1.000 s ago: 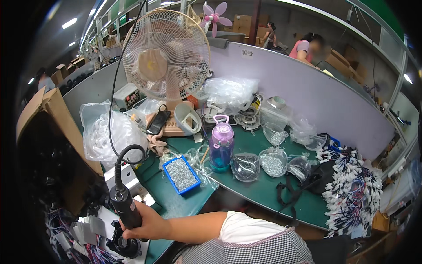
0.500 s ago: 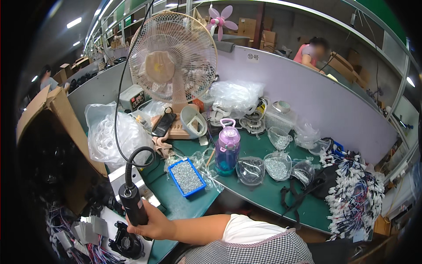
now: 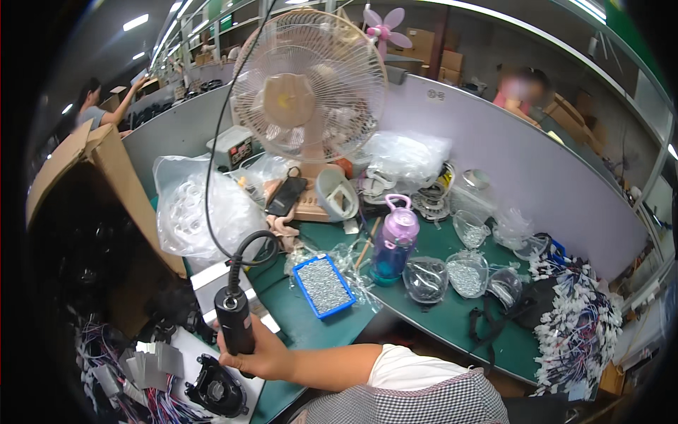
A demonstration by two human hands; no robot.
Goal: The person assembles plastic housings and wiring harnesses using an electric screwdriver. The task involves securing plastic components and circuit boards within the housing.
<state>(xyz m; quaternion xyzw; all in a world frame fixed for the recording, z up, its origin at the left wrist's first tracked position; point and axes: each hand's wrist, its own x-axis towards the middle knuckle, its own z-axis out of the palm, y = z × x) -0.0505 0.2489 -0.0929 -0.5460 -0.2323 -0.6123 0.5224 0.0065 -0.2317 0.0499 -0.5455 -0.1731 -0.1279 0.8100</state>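
My right hand (image 3: 272,357) is closed around the black body of a corded electric screwdriver (image 3: 234,326), held upright with its coiled cable leaving the top. The bit end is hidden below my fist. Close beside and below the fist, a black plastic housing (image 3: 217,389) with a round centre lies on a white surface (image 3: 247,410). I cannot tell whether the screwdriver touches it. My left hand does not show. Right of my hand, a blue tray (image 3: 325,286) full of small silver screws stands on the green bench top (image 3: 311,346).
Wire bundles with grey plates (image 3: 152,364) lie left of the housing, below an open carton (image 3: 134,191). A fan (image 3: 307,92), a purple bottle (image 3: 395,240), cups of small parts (image 3: 466,275) and a wire heap (image 3: 583,332) stand farther right. Two people work beyond the partitions.
The view has swung, so the whole scene sits farther right. My right hand still grips the screwdriver above the housing. The person at far left has raised an arm.
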